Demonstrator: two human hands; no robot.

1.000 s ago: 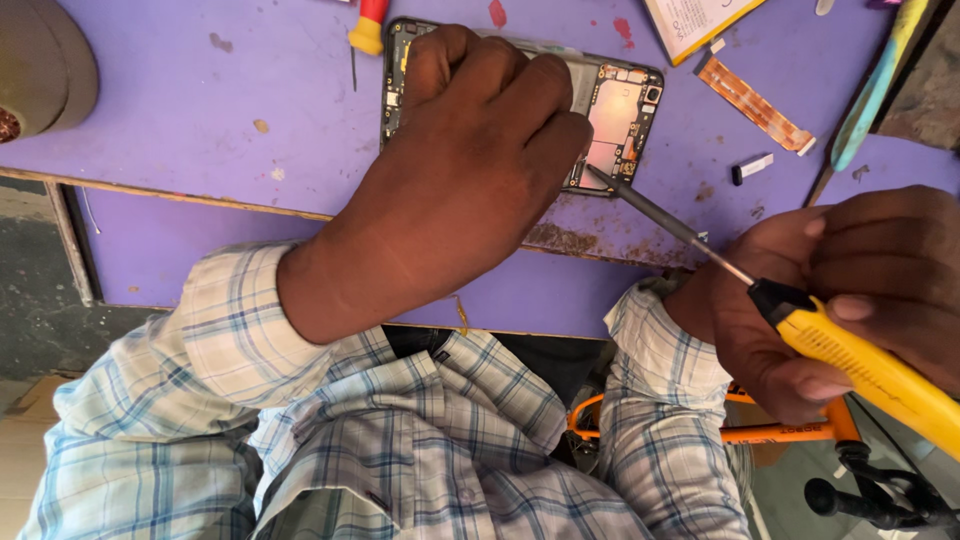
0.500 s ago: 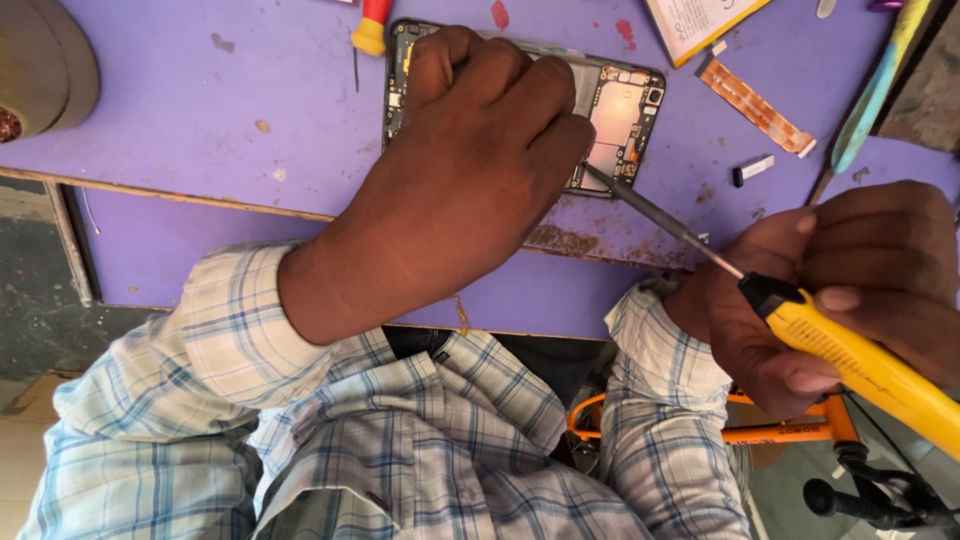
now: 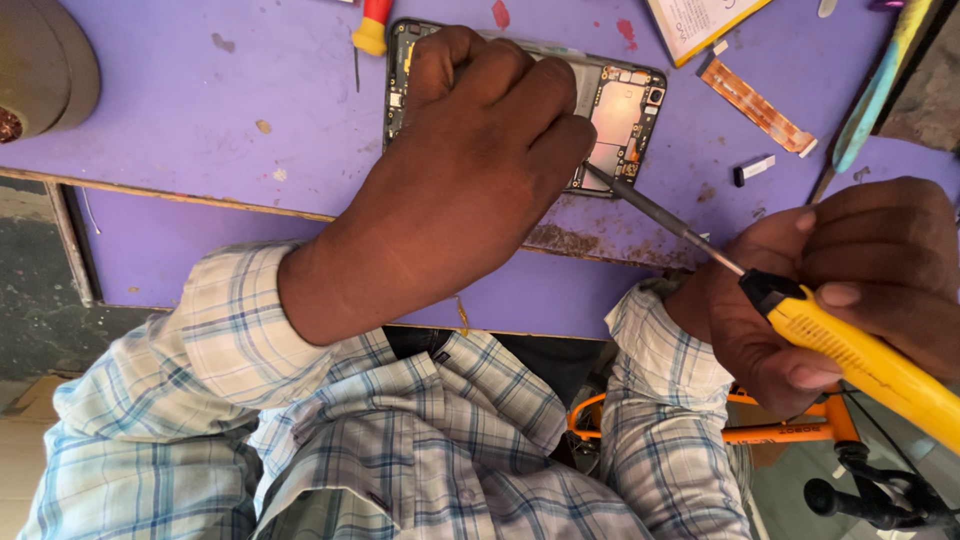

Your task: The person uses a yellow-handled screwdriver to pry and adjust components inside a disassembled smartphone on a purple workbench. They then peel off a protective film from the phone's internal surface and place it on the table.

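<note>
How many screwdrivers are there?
2. A yellow-handled screwdriver is in the right hand, its tip at the opened phone. A small red-and-yellow screwdriver lies on the purple table. More may be out of view.

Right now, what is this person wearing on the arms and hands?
Both hands, left and right, are bare, with no gloves or rings in view. Both arms wear long plaid sleeves in pale blue, white and grey, with buttoned cuffs at the wrists.

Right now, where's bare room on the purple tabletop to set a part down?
Free: the purple tabletop between the round tan object and the opened phone. Crowded: right of the phone, with the orange flex strip, small white part and yellow-handled screwdriver in the right hand.
</note>
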